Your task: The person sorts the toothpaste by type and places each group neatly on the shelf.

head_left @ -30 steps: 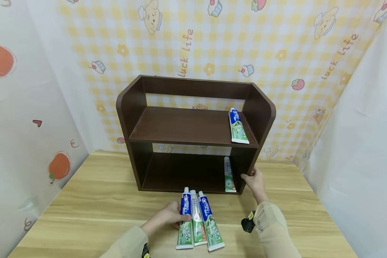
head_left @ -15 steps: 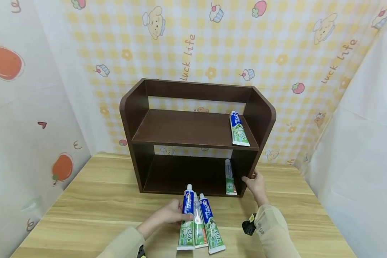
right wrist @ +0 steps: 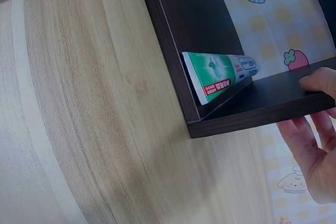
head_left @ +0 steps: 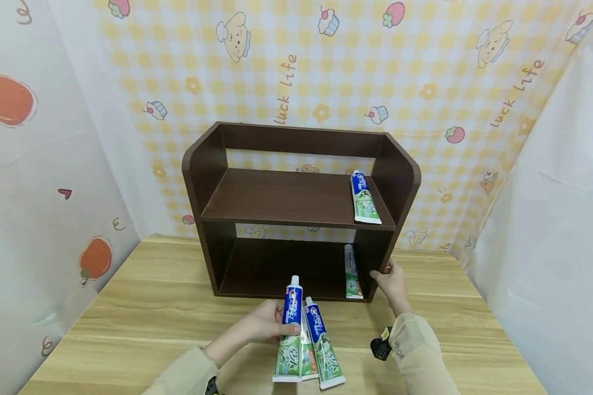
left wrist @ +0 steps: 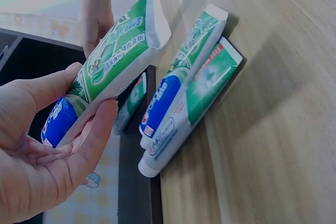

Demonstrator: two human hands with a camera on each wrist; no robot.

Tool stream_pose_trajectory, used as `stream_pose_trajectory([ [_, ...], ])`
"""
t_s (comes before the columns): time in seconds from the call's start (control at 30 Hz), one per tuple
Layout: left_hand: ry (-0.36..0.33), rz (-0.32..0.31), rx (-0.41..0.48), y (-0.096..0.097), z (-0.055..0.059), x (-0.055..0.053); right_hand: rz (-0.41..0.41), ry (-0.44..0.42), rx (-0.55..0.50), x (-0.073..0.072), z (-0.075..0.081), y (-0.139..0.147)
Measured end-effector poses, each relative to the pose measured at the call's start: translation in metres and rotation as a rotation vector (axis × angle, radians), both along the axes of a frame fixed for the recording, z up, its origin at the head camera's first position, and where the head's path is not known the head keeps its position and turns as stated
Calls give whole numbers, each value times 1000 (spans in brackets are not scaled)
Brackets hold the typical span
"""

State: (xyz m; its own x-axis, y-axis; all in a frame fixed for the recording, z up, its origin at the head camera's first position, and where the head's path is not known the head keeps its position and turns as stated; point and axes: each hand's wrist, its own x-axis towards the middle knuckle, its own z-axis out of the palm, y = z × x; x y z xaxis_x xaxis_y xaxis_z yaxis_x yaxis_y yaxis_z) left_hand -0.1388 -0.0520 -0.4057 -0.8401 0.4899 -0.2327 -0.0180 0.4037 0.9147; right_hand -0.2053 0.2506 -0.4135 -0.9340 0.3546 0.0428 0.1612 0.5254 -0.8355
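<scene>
- While the left hand point(head_left: 266, 322) pinches a blue-and-green toothpaste tube point(head_left: 289, 352) above the table point(head_left: 143, 329), two more tubes point(head_left: 324, 351) lie near it
- the right hand point(head_left: 394, 281) grips the brown shelf point(head_left: 281, 197) by its right side

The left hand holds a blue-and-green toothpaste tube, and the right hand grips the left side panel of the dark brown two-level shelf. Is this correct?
One detail is wrong: the head view shows the right hand gripping the right side panel of the dark brown two-level shelf, not the left. The left hand does hold a blue-and-green toothpaste tube.
</scene>
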Motion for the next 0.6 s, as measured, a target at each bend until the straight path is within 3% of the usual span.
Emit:
stream_pose_trajectory([
  [0.23, 32, 15, -29, 1, 13, 5, -2, 0, 31, 0, 0, 0],
  [0.6, 76, -38, 0, 1, 42, 10, 4, -2, 26, -1, 0, 1],
])
